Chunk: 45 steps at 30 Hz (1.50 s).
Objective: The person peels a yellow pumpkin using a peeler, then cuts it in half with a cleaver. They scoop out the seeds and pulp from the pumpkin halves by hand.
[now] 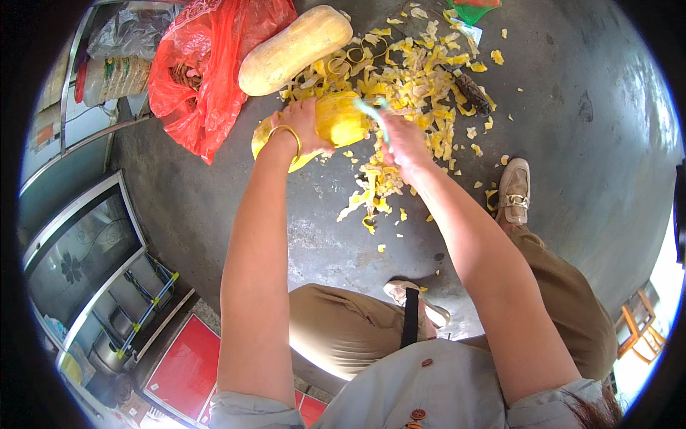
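Note:
A peeled yellow squash (343,120) lies on its side low over the dark floor, its far right end bare and bright. My left hand (303,126), with a gold bangle at the wrist, grips it from above around the middle. In my right hand (404,142) is a light-blue peeler (375,112), its head at the right end of the squash. The hand and peeler are slightly blurred. Behind lies an unpeeled, pale tan butternut squash (295,48). Yellow peelings (412,91) are heaped beyond and to the right of my hands.
A red plastic bag (203,80) stands at the upper left beside the unpeeled squash. A dark, elongated object (472,94) lies among the peelings. To the left is a glass-fronted cabinet (86,252). My shoe (515,190) rests right of the scraps; a wooden chair (640,327) is at far right.

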Each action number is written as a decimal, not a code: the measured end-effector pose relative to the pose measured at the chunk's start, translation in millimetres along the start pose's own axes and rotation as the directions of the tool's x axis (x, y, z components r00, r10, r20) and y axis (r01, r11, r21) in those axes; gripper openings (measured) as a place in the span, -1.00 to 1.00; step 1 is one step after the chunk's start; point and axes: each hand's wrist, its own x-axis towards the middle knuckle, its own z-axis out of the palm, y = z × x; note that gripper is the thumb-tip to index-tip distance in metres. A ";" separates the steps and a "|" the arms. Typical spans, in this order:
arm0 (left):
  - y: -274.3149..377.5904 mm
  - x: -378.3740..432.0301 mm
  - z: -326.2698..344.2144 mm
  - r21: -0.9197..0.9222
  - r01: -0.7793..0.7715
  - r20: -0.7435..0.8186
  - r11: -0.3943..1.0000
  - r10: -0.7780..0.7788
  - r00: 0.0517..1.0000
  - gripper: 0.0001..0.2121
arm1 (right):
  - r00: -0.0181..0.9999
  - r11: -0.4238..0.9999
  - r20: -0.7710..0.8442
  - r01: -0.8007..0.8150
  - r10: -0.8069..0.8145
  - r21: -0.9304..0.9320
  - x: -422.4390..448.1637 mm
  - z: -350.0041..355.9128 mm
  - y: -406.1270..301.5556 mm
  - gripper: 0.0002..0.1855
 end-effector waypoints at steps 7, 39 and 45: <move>8.2 -15.0 10.8 0.036 -0.007 0.001 0.999 0.007 1.000 0.00 | 0.982 0.984 0.116 -0.134 0.148 -0.117 -20.5 -19.1 18.2 -0.68; 35.2 -38.9 57.6 -0.003 -0.006 -0.368 1.000 0.004 0.930 -0.04 | 0.963 0.934 0.087 -0.223 0.256 -0.280 -35.2 -39.2 82.3 -0.65; 34.0 -38.1 51.3 0.002 0.019 -0.272 1.000 -0.018 0.962 -0.08 | 0.996 0.996 -0.094 -0.017 0.009 -0.085 -18.3 -54.8 36.9 -0.65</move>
